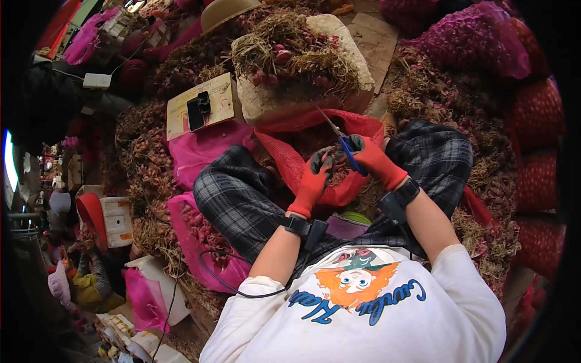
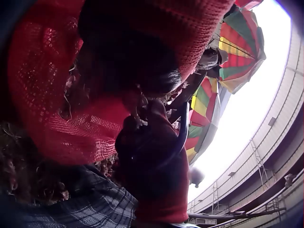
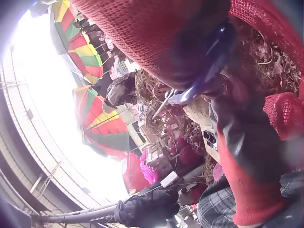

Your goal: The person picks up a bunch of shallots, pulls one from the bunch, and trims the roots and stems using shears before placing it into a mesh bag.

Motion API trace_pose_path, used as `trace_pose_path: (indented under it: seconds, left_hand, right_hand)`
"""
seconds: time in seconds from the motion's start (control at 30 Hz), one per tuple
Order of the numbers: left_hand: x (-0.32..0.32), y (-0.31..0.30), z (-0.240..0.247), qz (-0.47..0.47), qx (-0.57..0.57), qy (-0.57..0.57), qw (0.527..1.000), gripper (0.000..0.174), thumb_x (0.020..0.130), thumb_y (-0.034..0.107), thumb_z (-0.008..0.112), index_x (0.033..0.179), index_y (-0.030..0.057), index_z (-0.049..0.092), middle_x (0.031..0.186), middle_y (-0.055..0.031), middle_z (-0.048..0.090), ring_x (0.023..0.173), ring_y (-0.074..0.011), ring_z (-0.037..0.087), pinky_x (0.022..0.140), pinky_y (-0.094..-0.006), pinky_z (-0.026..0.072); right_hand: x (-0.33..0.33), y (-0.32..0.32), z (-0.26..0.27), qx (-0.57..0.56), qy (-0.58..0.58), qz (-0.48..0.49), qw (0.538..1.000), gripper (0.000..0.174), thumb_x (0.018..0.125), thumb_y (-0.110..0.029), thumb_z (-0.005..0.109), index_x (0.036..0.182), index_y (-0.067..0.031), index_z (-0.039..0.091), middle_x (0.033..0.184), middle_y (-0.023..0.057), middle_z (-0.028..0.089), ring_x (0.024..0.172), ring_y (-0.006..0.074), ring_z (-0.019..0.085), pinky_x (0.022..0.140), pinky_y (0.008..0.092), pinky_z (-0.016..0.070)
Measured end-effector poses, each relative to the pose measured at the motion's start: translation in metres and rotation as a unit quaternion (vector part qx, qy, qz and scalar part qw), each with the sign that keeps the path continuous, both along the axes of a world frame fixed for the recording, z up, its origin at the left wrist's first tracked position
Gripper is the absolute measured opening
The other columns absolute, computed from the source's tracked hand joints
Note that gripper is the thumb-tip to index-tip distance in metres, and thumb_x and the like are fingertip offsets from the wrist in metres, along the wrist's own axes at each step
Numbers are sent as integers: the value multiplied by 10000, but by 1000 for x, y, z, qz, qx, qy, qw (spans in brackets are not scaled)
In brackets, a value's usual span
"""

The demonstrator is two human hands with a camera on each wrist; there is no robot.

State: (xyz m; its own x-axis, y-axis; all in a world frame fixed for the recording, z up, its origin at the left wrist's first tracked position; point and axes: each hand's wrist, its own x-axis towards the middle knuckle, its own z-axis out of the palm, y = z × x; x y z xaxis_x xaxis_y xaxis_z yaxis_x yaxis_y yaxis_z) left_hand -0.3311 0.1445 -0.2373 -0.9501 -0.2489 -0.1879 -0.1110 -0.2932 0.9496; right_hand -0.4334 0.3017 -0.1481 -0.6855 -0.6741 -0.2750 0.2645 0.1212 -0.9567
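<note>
Both hands wear red gloves with dark grey palms and meet over an open red mesh bag [image 1: 281,151] between the person's knees. In my right hand [image 1: 374,162] I grip scissors [image 1: 351,154] by their blue handles, with the blades pointing up and away. The right wrist view shows the blue handle loop [image 3: 209,71] beside my left hand [image 3: 247,142]. My left hand [image 1: 316,175] pinches a small reddish onion bulb [image 1: 327,158] close to the scissors; the fingers partly hide it. Dry stalks and bulbs lie inside the bag.
A pale foam block [image 1: 260,100] ahead bears onions with dried stalks [image 1: 290,57]. Left of it, a phone [image 1: 195,114] lies on a board [image 1: 175,118]. Heaped onions [image 1: 136,151] surround the seated person, with pink mesh bags [image 1: 206,151] at the left and filled red sacks [image 1: 538,187] at the right.
</note>
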Motion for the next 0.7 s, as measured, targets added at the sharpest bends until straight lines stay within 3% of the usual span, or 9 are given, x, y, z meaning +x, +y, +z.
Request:
trace_pose_path:
  seconds: [0.1,0.2,0.27,0.33,0.4,0.47,0.5,0.6,0.7]
  left_hand:
    - [2,2,3,-8,27,-54,998,316,882,37,532,1197,23,552,1081,-62,610,976,-139,576,821,-257,458]
    - [8,-2,-3,-28,59,-113,991,296,902,79,531,1194,31,546,1061,-50,607,930,-129,584,794,-250,473]
    - [9,-5,19,-86,163,-100,978,263,950,137,502,1195,44,530,1020,-24,597,842,-95,595,741,-238,501]
    - [13,-14,21,-169,-14,26,985,289,960,160,480,1226,47,501,1042,-29,595,887,-99,590,763,-246,498]
    - [16,-15,24,-194,68,48,978,313,967,178,466,1253,50,475,1071,-35,591,935,-105,580,789,-257,494]
    - [20,-12,33,-147,398,-36,905,335,970,190,459,1275,53,451,1107,-42,585,986,-114,566,819,-269,489]
    - [21,-13,33,-142,398,-36,906,346,963,221,482,1261,46,474,1129,-39,582,989,-120,567,836,-270,474]
    - [18,-13,29,-130,401,-53,905,344,959,254,498,1229,42,515,1163,-43,576,1002,-137,567,866,-270,457]
    - [9,-13,27,-118,404,-73,904,276,973,192,442,1208,64,512,1135,-67,578,1011,-147,563,851,-267,480]
  right_hand:
    - [8,-9,0,91,204,-18,975,293,765,-196,714,966,-15,602,806,87,656,709,169,626,638,321,479]
    - [11,-16,-15,161,307,-34,937,264,780,-155,706,958,0,587,819,72,638,736,150,602,674,329,491]
    - [10,-18,-13,154,271,16,950,287,753,-113,727,971,2,581,845,84,644,780,136,605,706,318,490]
    - [7,-17,-7,119,239,53,962,320,725,-70,744,986,2,574,864,93,648,808,126,608,730,309,490]
    - [6,-14,-2,55,209,80,973,361,697,-26,756,1002,2,566,877,99,649,818,122,611,748,301,491]
    - [7,-13,8,60,269,94,957,383,687,-14,758,1015,-3,561,878,94,649,820,122,610,750,300,491]
    - [8,-13,11,61,298,99,947,395,682,-8,759,1022,-6,559,878,91,648,820,121,609,751,300,491]
    - [1,-12,-1,20,186,107,977,418,663,-12,773,1024,-18,562,872,77,638,825,130,600,738,313,484]
    - [-7,-13,5,59,261,125,955,387,693,-36,746,1032,-26,560,884,104,636,836,208,628,731,340,482]
